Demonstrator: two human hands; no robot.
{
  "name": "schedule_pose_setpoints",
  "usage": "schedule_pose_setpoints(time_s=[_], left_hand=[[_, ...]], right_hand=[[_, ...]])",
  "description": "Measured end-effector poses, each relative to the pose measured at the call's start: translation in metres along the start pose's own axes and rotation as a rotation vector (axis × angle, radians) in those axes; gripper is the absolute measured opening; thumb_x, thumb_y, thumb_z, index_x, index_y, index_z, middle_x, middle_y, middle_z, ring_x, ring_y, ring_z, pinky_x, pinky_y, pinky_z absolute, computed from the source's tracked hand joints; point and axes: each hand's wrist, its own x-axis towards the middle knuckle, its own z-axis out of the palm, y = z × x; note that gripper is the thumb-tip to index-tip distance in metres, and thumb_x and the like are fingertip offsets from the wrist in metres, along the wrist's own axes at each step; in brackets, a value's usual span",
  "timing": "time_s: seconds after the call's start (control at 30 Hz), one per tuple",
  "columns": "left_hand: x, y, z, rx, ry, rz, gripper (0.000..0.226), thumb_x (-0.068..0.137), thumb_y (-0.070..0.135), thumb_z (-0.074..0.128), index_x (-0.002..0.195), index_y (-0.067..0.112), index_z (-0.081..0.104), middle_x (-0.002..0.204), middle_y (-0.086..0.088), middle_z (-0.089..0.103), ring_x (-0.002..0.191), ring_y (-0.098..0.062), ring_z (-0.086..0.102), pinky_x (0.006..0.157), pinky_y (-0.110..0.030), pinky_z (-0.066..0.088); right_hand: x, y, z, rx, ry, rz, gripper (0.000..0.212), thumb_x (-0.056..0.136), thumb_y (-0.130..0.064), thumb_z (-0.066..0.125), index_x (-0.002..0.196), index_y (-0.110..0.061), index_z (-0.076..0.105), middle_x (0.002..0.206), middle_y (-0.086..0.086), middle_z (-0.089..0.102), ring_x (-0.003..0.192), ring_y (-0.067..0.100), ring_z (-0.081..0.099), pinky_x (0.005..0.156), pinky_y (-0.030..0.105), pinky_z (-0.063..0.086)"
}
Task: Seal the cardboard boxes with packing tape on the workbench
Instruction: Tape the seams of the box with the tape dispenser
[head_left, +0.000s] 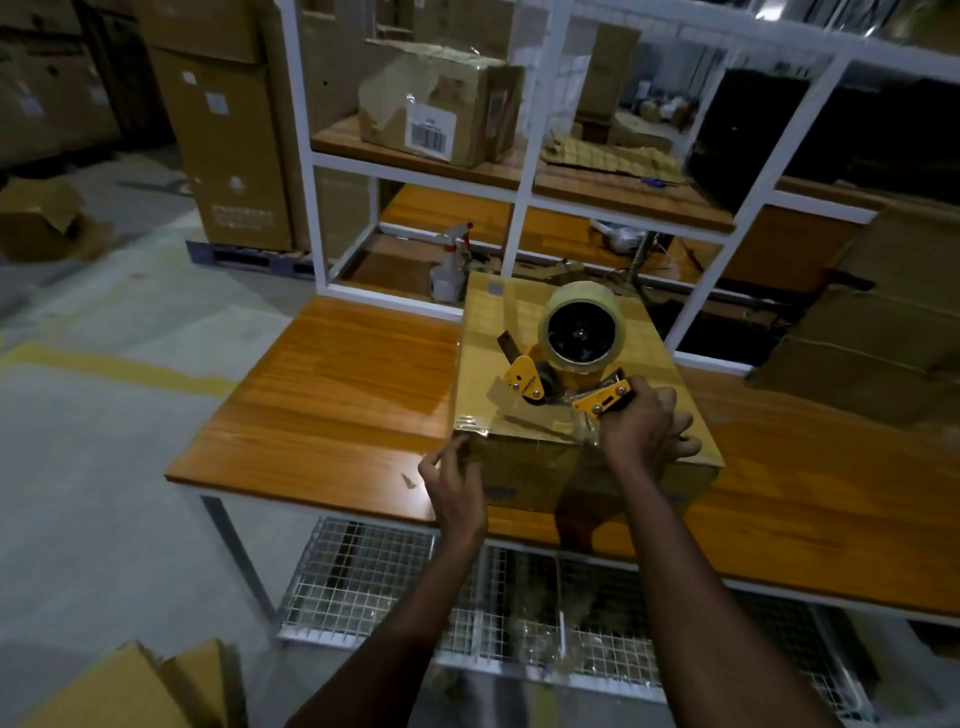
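Below the near edge of the tabletop, a wire-mesh shelf holds crumpled clear wrapping, and a torn piece of cardboard lies on the floor off to the near left.

Two bare forearms reach over that edge to a cardboard box, which sits close to the tabletop's near edge and well away from its left edge. The left hand is at the box's near left corner with its fingers bent against the cardboard. Whether they pinch anything there cannot be told. A strip of clear tape runs down the box's front face, and more glossy tape wraps the near left corner of its top.

The right hand grips the handle of a yellow tape dispenser, which rests on the near part of the box top. Its tape roll stands up behind the handle, toward the middle of the top.

Past the far edge, a white spray bottle with a red trigger stands low inside a white-framed shelf unit. On a higher wooden shelf sits a crumpled box with a barcode label. Tall cartons stand on a pallet to the far left, and an open box lies on the floor beyond them. Stacked flat cardboard rests toward the tabletop's far right.
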Motion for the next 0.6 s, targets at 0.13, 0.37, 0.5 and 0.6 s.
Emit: schedule_pose_setpoints(time_s=[0.13, 0.37, 0.5, 0.6], left_hand=[[0.013, 0.017, -0.006, -0.131, 0.023, -0.147, 0.023, 0.099, 0.023, 0.055, 0.113, 0.009, 0.067, 0.12, -0.008, 0.039, 0.109, -0.027, 0.05, 0.08, -0.028, 0.042], [0.021, 0.033, 0.002, -0.107, 0.108, -0.269, 0.02, 0.091, 0.035, 0.067, 0.085, 0.017, 0.068, 0.114, -0.001, 0.046, 0.098, -0.022, 0.051, 0.085, -0.036, 0.045], [0.029, 0.025, -0.006, 0.103, 0.12, -0.152, 0.016, 0.088, 0.03, 0.07, 0.075, 0.026, 0.062, 0.115, -0.005, 0.056, 0.107, -0.03, 0.055, 0.091, -0.044, 0.046], [0.035, 0.016, -0.014, 0.348, 0.093, 0.053, 0.018, 0.09, 0.035, 0.067, 0.086, 0.018, 0.064, 0.114, -0.005, 0.056, 0.11, -0.026, 0.051, 0.093, -0.042, 0.04]], right_hand=[[-0.002, 0.0, -0.001, -0.004, -0.006, 0.012, 0.009, 0.088, -0.032, 0.067, 0.097, -0.033, 0.063, 0.114, 0.006, 0.053, 0.106, 0.036, 0.044, 0.094, 0.053, 0.027], [-0.006, 0.0, 0.002, -0.012, -0.007, 0.021, 0.011, 0.086, -0.031, 0.068, 0.095, -0.033, 0.062, 0.11, 0.007, 0.052, 0.105, 0.037, 0.044, 0.095, 0.055, 0.028], [-0.006, 0.002, 0.002, -0.01, 0.0, 0.02, 0.011, 0.087, -0.031, 0.067, 0.098, -0.032, 0.063, 0.112, 0.007, 0.053, 0.107, 0.037, 0.045, 0.095, 0.055, 0.027], [-0.005, 0.005, 0.001, -0.005, 0.004, 0.023, 0.012, 0.086, -0.032, 0.069, 0.097, -0.032, 0.063, 0.113, 0.007, 0.053, 0.108, 0.037, 0.045, 0.096, 0.055, 0.027]])
